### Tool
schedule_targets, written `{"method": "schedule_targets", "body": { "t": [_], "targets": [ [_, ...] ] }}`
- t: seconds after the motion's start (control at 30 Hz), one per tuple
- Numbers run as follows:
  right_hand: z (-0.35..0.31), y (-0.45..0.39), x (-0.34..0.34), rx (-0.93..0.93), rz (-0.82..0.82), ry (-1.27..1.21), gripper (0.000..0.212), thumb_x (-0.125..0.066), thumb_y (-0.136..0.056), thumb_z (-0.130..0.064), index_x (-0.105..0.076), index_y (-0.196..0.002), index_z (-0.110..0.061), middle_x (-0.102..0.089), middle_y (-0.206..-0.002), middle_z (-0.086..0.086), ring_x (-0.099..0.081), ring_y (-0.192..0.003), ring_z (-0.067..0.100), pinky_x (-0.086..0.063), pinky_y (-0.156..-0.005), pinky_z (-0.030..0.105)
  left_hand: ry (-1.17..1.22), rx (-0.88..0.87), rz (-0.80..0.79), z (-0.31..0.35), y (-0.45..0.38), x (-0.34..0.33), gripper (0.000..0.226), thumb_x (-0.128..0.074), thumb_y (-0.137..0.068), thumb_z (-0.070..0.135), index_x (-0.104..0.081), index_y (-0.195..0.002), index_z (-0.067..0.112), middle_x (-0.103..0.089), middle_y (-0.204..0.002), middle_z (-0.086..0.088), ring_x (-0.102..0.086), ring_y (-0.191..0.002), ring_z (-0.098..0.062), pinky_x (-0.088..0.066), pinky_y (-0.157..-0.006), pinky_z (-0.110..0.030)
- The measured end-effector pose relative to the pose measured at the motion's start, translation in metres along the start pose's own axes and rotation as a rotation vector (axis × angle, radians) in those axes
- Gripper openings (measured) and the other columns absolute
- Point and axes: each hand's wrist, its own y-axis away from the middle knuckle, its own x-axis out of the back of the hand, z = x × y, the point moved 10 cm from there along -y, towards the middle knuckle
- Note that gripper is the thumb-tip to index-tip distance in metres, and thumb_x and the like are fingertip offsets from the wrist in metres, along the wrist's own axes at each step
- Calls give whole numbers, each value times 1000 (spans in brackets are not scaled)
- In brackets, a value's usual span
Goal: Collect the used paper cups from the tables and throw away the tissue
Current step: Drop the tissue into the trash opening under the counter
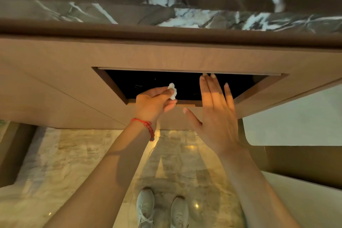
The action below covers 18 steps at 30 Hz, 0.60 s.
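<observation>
Dark cabinet opening, left hand pinching tissue, right hand flat

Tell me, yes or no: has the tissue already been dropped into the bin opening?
No, the left hand pinches the crumpled tissue at the opening's lower edge.

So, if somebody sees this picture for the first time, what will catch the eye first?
Probably the dark opening in the brown cabinet front, right in the middle. The left hand pinches a small white tissue at its lower edge, while the right hand, fingers straight, reaches up to the flap at the top of the opening. Under them, two pale shoes stand on the shiny floor.
</observation>
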Motion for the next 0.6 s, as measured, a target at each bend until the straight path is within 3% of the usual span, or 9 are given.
{"method": "schedule_targets", "body": {
  "t": [0.13, 0.3, 0.4, 0.6],
  "targets": [
    [0, 0, -2, -9, -6, 11, 73, -32, -90, -51, -28, -143, -2, -34, -149, 12, -24, -142, 24, -11, -116, 42, 120, 62, 53, -6, -13, -2, 3, -63, -83, 2, -62, -81, 4, -66, -67, -7, -66, -55, -14, -56, -58, -19],
    [-2, 2, -2, -15, -7, 9, 73, -35, -90, -50, -28, -143, -1, -35, -149, 13, -25, -141, 24, -13, -116, 43, 167, 62, 72, -5, -17, 0, 9, -59, -86, 4, -60, -95, 0, -63, -89, -14, -64, -67, -18, -56, -63, -22],
    [-2, 4, -1, -13, -4, 8, 72, -42, -91, -48, -28, -143, 0, -36, -148, 14, -26, -141, 25, -13, -116, 43, 81, 21, 83, 0, -9, 8, 14, -61, -86, 7, -64, -99, 2, -66, -85, -7, -67, -66, -11, -56, -61, -18],
    [-6, 18, -1, -30, -105, -14, 72, -49, -92, -44, -24, -145, -4, -29, -152, 12, -18, -144, 22, -9, -117, 42, -123, -165, 66, 19, 35, 20, 6, -64, -84, 17, -69, -83, 19, -70, -85, 4, -67, -79, -8, -55, -66, -20]
  ]
}}
